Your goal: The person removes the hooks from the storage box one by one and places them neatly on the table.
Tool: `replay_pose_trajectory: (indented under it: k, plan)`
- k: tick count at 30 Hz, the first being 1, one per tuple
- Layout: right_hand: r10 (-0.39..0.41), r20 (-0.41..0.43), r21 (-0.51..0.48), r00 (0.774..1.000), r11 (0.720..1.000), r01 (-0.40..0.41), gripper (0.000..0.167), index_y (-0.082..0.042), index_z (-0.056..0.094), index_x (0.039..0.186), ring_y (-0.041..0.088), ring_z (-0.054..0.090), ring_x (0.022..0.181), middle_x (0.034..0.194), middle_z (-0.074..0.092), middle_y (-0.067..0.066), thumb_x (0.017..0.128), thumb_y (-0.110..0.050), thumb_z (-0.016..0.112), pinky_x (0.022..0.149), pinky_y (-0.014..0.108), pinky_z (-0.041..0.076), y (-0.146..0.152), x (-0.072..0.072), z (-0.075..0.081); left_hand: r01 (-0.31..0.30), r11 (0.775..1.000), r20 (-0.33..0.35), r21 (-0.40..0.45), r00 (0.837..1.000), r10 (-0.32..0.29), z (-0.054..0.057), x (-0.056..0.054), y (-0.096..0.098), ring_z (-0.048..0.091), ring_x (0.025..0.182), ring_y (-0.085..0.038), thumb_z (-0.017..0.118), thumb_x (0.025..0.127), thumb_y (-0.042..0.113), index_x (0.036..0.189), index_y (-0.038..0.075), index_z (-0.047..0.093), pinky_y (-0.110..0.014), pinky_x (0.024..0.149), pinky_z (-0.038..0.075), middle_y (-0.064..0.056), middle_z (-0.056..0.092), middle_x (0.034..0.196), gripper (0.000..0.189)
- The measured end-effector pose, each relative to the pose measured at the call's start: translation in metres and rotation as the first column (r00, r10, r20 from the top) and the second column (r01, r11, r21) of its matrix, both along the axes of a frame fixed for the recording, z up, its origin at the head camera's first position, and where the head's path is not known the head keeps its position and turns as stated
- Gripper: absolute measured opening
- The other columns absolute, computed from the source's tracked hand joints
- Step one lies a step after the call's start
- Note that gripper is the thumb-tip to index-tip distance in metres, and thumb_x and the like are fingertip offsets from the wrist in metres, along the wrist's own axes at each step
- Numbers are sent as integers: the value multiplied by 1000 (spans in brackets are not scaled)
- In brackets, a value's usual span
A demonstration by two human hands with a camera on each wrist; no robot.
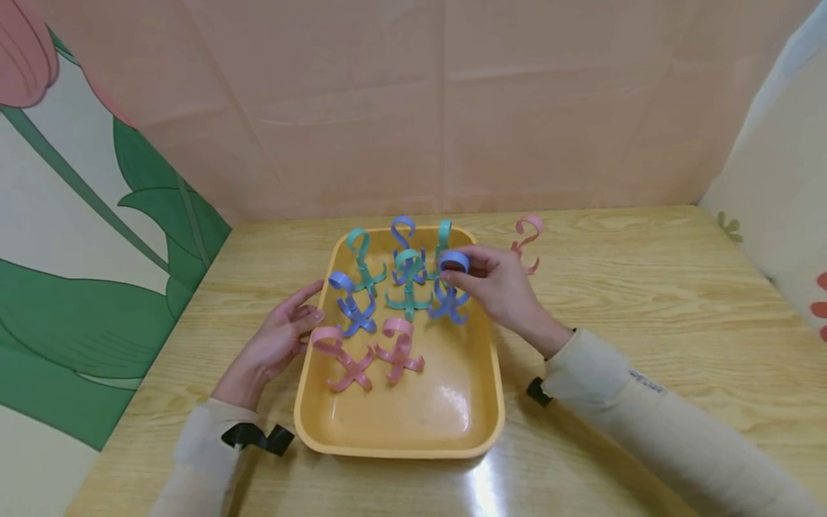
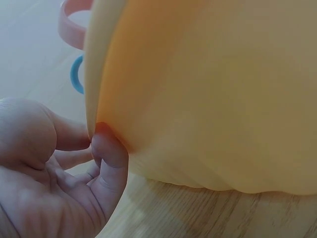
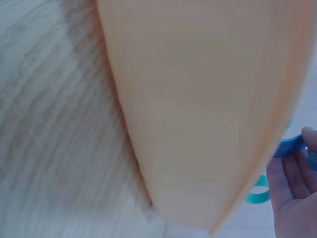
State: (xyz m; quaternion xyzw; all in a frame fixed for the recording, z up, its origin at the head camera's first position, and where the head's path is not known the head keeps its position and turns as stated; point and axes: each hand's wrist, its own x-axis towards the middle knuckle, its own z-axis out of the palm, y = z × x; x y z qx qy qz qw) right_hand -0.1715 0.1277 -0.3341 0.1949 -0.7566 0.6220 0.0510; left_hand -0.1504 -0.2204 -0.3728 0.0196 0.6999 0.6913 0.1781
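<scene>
My right hand (image 1: 500, 287) pinches the curled top of a blue four-claw hook (image 1: 449, 305) over the right side of a yellow tray (image 1: 400, 452). In the right wrist view the blue loop sits between thumb and fingers, past the tray's wall. My left hand (image 1: 281, 337) holds the tray's left rim; the left wrist view shows thumb and a finger (image 2: 111, 153) pinching its edge. Inside the tray stand a green hook (image 1: 409, 301), more green and blue ones behind it, a blue hook (image 1: 355, 312) by the left wall and two pink hooks, one in the middle (image 1: 398, 352).
Another pink hook (image 1: 530, 244) is on the wooden table (image 1: 646, 301), right of the tray's far corner. A pink covered wall (image 1: 388, 108) rises behind the table. On the left is a panel (image 1: 84, 301) with painted leaves.
</scene>
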Motion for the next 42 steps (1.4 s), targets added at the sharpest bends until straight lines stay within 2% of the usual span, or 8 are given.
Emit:
replay_pose_trajectory:
  k: [10, 18, 21, 25, 28, 34, 37, 42]
  plan:
    - [-51, -43, 1, 998, 999, 51, 23, 3, 73, 110, 16, 72, 88, 103, 73, 17, 88, 0, 77, 77, 28, 59, 10, 6, 17, 0, 1000, 2, -8, 1000, 0, 1, 0, 0, 65, 88, -15, 45, 107, 7, 161, 15, 24, -31, 69, 60, -15, 53, 108, 59]
    - [-60, -73, -54, 995, 997, 57, 27, 6, 71, 114, 16, 73, 90, 102, 75, 10, 88, 2, 75, 79, 28, 58, 22, 10, 29, -3, 1000, -1, -14, 1000, 3, 1, 0, 1, 64, 86, -14, 45, 106, 7, 161, 15, 25, -31, 68, 60, -17, 53, 109, 58]
    - [-48, -87, -82, 995, 996, 41, 28, 9, 69, 115, 18, 73, 93, 110, 70, 9, 88, 4, 74, 81, 28, 58, 27, 12, 32, -5, 1000, 1, -13, 1000, 5, 1, 0, 0, 64, 86, -15, 45, 106, 7, 161, 15, 25, -32, 68, 60, -17, 53, 109, 59]
    - [-65, -111, -44, 992, 997, 60, 26, 7, 71, 115, 18, 72, 86, 108, 60, 11, 89, 1, 74, 65, 20, 57, 37, 14, 33, -5, 1000, -1, -15, 1000, 5, 1, 0, 0, 64, 87, -15, 45, 107, 7, 161, 15, 24, -32, 69, 60, -18, 53, 110, 59]
    - [-73, -118, -25, 990, 997, 71, 24, 3, 72, 113, 19, 71, 82, 105, 65, 12, 90, -1, 75, 57, 21, 54, 45, 14, 33, -6, 1000, -3, -17, 1000, 6, 0, 1, 1, 64, 87, -15, 45, 107, 7, 161, 15, 24, -33, 69, 60, -18, 53, 110, 58]
    - [-67, -76, -100, 995, 993, 60, 26, 8, 69, 114, 21, 72, 97, 107, 73, 16, 89, 2, 74, 77, 27, 58, 66, 14, 34, -5, 1000, -6, -12, 1000, 5, 0, 1, 0, 64, 88, -15, 45, 106, 7, 161, 15, 25, -33, 69, 60, -18, 53, 110, 58]
    - [-127, -65, -64, 990, 990, 123, 27, 5, 71, 115, 17, 72, 98, 107, 74, 10, 89, -1, 75, 80, 24, 57, 78, 16, 34, -2, 1000, -9, -13, 1000, 2, -1, 1, 0, 65, 88, -15, 45, 106, 7, 161, 15, 25, -33, 69, 60, -18, 53, 109, 59]
    - [-262, -47, 22, 964, 965, 263, 27, 1, 73, 114, 8, 71, 87, 99, 75, -4, 89, -6, 77, 75, 17, 55, 98, 17, 31, -7, 1000, -2, -13, 1000, 7, -1, 1, 0, 66, 89, -16, 45, 107, 8, 160, 16, 26, -33, 69, 60, -19, 54, 111, 58]
